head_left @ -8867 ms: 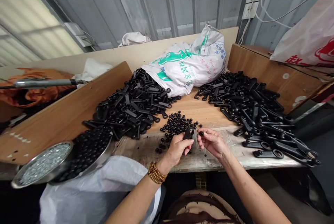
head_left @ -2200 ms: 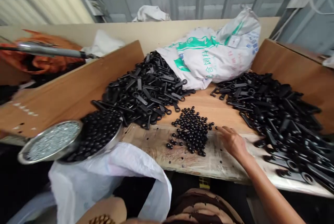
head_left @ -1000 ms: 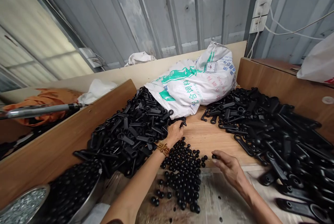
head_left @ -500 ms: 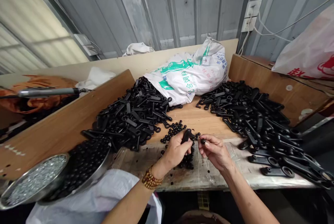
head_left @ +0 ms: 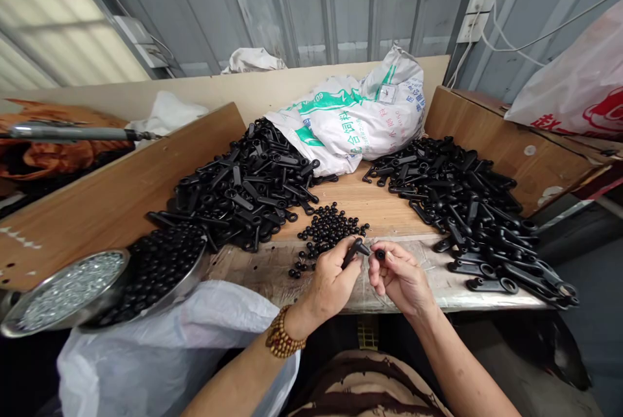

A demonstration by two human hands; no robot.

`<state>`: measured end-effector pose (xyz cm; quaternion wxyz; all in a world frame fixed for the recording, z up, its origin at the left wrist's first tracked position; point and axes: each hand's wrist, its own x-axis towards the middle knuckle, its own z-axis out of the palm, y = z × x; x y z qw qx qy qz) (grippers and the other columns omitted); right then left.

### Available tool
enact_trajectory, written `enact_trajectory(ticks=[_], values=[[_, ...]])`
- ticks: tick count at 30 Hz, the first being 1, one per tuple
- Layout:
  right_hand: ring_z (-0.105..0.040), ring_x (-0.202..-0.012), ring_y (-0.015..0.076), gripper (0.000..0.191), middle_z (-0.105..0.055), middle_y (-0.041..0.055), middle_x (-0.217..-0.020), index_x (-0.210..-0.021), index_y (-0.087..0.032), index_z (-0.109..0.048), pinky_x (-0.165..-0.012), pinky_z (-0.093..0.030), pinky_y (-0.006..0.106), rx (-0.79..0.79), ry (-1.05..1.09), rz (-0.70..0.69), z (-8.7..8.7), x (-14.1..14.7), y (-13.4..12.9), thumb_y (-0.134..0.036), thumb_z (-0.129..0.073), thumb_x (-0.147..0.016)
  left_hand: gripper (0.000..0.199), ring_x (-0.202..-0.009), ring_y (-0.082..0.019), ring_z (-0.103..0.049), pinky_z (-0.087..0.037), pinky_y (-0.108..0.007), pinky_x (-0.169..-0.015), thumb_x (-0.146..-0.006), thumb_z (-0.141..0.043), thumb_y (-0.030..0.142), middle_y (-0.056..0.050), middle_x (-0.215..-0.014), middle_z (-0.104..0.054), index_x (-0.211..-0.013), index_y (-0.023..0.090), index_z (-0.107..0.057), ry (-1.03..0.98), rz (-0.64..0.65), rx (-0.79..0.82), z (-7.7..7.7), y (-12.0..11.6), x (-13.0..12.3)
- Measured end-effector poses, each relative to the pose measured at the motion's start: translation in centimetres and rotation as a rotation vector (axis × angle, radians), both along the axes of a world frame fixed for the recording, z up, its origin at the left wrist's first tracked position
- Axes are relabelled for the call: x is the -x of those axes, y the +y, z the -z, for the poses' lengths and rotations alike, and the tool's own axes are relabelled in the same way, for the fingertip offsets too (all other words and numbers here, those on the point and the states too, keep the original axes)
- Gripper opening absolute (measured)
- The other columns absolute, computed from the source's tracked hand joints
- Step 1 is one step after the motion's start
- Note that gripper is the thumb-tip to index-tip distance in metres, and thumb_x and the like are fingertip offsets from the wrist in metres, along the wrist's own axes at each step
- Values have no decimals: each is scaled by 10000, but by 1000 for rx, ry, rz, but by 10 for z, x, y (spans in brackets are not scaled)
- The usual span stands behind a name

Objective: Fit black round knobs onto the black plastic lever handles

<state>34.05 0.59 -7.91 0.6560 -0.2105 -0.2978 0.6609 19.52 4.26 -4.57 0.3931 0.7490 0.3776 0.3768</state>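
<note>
My left hand point(head_left: 331, 281) is closed around a black crank handle point(head_left: 356, 251), its narrow tip pointing right. Between the thumb and fingers of my right hand point(head_left: 402, 277) is a small black knob point(head_left: 379, 253), its hole side partly visible. The tip of the handle and the knob are close together with a small gap. Just behind my left hand lies a scatter of loose black knobs point(head_left: 331, 226) on the wooden tabletop. Part of the handle is hidden by my left fingers.
Heaps of black crank handles lie left point(head_left: 243, 190) and right point(head_left: 452, 190). A white printed sack point(head_left: 350, 125) is at the back. Metal bowls at left hold black knobs point(head_left: 156, 268) and small shiny metal pieces point(head_left: 73, 287). A power screwdriver point(head_left: 73, 133) rests beyond the left board.
My view has tilted down. The handle in my left hand now points right towards the knob, and the knob in my right hand has turned so its hole shows.
</note>
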Motion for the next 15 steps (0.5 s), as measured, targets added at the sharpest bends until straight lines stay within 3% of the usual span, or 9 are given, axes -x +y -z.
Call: enact_trajectory(ticks=[11,15], values=[[-620,-507,124,184,-658,34,-640,-919,-153,-647,-377,-489,171,11,-56,42,4,13,-5,-272,-649,-779,310,-868,-133,-637,-490,-230,-811,-831,-402,96,-49,-957,-669,-1106,162,-531,140,-83,-394,10,-4,2],[-619,-505,125,162,-651,29,-625,-895,-150,-651,-374,-487,171,23,-65,65,3,15,-4,-264,-647,-781,322,-890,-133,-637,-495,-227,-821,-842,-402,94,-49,-975,-668,-1139,160,-507,160,-105,-430,16,-4,3]])
